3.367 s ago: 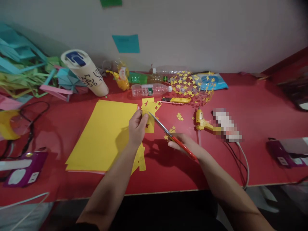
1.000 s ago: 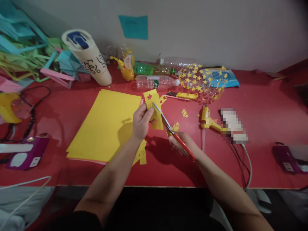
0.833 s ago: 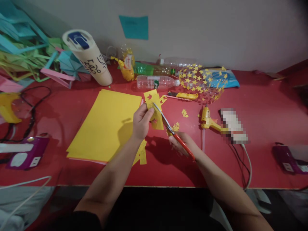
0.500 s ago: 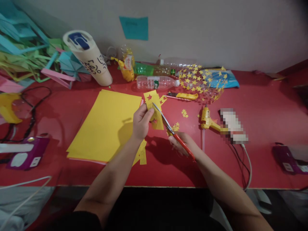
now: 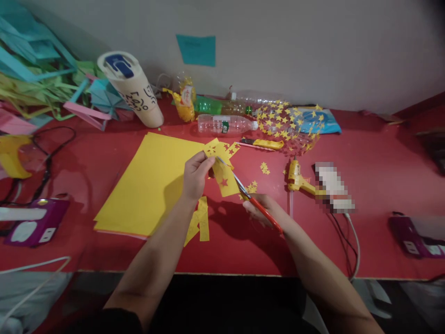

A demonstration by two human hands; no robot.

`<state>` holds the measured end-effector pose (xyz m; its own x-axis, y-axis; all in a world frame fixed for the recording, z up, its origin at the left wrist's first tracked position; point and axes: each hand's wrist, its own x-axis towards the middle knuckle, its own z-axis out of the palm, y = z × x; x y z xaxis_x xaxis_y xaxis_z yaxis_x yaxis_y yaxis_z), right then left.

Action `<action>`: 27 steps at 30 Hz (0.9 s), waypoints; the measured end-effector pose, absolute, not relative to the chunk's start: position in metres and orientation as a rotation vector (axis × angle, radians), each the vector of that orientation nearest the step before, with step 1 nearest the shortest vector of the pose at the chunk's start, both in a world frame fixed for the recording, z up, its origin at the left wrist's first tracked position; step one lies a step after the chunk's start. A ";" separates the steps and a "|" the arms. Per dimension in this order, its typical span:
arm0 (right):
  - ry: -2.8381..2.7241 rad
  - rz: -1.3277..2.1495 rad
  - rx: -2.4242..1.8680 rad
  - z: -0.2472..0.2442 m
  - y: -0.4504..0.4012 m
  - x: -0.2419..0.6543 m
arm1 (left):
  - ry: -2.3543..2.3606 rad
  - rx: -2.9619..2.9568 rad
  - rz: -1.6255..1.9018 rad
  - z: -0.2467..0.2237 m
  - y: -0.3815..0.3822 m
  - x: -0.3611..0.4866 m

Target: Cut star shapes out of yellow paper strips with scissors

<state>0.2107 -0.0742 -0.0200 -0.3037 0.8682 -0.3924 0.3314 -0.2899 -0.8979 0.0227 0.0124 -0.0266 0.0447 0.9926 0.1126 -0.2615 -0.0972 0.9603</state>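
Observation:
My left hand [image 5: 195, 175] pinches a strip of yellow paper [image 5: 221, 175] between thumb and fingers; a star-shaped hole shows near its lower end. In my right hand [image 5: 261, 206] are scissors [image 5: 257, 202] with red handles, their blades reaching across the strip towards my left fingertips. More yellow scraps with star cut-outs [image 5: 232, 149] lie just behind. Small yellow paper stars [image 5: 251, 187] rest beside the blades, and another cluster of stars [image 5: 265, 168] lies farther back. Loose yellow strips [image 5: 204, 225] lie below my left hand, next to a stack of yellow sheets [image 5: 146, 181].
Behind the hands lie a clear bottle [image 5: 212, 124], a utility knife [image 5: 266, 144] and a star-covered clear plastic piece [image 5: 278, 121]. A glue gun [image 5: 295, 175] and a pixelated device [image 5: 333, 185] with cables sit right. A tall tumbler [image 5: 137, 95] stands back left.
The paper in my left hand has turned, so its star hole now points down towards me. Some star-cut scraps now show behind it. The scissors stay in my right hand.

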 end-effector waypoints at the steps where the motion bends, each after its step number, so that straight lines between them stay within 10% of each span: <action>1: -1.493 1.635 -1.499 -0.020 -0.074 0.210 | 0.929 1.103 1.346 -0.027 0.012 0.024; 27: -1.496 1.646 -1.389 -0.024 -0.082 0.204 | 0.874 1.128 1.324 -0.020 0.003 0.035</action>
